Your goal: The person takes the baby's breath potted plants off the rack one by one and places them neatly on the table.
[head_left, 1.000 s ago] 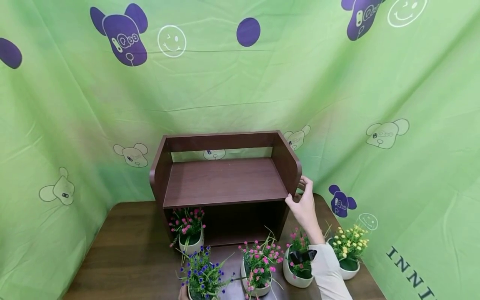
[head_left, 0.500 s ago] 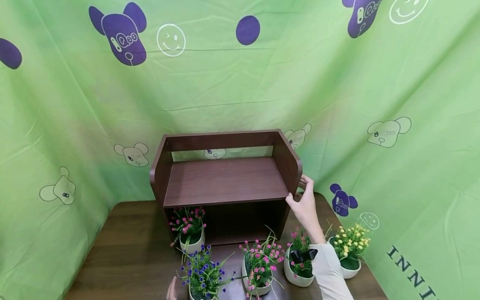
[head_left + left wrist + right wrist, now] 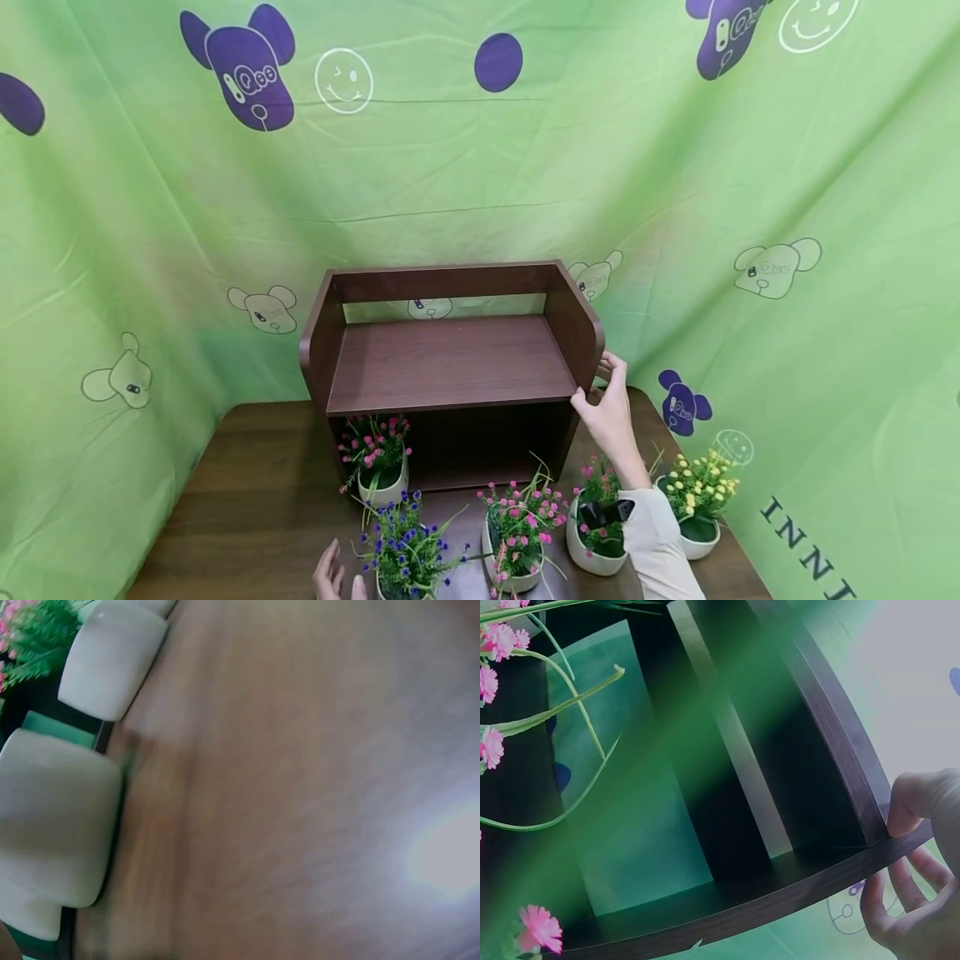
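Note:
A dark brown two-tier desktop shelf [image 3: 450, 358] stands on the table. My right hand [image 3: 609, 408] grips its right side panel, thumb at the front edge and fingers on the outer side; the right wrist view shows this thumb and fingers around the shelf's edge [image 3: 840, 742]. My left hand [image 3: 330, 575] is at the bottom of the head view, partly cut off, fingers apart. It holds nothing and is just left of a white pot with blue flowers [image 3: 408, 542]. A pot with pink flowers [image 3: 382, 483] is at the lower compartment's left end.
Another pink-flowered pot [image 3: 517, 533] stands right of the blue one. Past it, a pink-flowered pot [image 3: 596, 542] is partly behind my right forearm, and a yellow-flowered pot [image 3: 697, 500] is near the table's right edge. A green printed curtain [image 3: 450, 167] surrounds the wooden table [image 3: 247, 500].
My left hand has come away from the blue-flowered pot and moved left, with more of it now showing. My right hand stays on the shelf; the pots and shelf have not moved.

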Tool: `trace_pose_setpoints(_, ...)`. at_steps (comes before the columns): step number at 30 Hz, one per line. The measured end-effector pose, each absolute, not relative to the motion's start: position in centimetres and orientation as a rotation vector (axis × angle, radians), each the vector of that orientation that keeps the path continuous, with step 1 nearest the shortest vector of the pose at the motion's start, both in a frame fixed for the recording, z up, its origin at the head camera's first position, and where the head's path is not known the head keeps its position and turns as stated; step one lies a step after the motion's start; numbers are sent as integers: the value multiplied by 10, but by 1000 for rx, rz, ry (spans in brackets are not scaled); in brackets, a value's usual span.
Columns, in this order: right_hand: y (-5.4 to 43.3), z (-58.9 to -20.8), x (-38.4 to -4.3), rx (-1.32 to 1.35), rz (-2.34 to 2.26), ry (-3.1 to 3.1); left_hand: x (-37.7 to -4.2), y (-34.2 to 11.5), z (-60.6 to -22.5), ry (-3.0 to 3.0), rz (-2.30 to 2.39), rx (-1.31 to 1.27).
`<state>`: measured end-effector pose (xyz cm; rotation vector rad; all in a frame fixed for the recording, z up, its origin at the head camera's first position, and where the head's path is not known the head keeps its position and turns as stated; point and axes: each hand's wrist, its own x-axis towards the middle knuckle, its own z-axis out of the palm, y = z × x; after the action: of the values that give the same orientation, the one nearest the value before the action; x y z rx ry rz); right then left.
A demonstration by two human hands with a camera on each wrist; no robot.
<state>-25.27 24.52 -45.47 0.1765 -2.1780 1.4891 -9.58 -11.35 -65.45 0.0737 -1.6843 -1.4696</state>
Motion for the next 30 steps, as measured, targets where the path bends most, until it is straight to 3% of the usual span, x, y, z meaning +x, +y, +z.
trace_pose_setpoints(11,239,-443,-245,143,1516,-2208,-118,-119,-628,-1780,-1497,364)
trace_pose_setpoints(30,245,-453,-252,159,1516,-2177,-150,-124,-610,-2069,-1524,344)
